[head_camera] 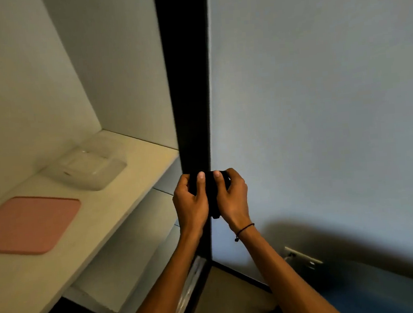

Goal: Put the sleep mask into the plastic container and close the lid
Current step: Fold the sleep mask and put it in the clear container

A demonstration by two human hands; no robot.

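Head view: sleep mask [213,205] bunched between both hands' fingers [201,181].

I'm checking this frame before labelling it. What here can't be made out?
- Sleep mask: mostly covered by the left hand and right hand, and black against the dark post; its shape is unreadable.
- Plastic container: blurred and clear; lid position and contents can't be told.
- Pink mat: cut off by the left edge.

Dim indoor light, soft focus, wide-angle bowed edges — heavy shadow lower right
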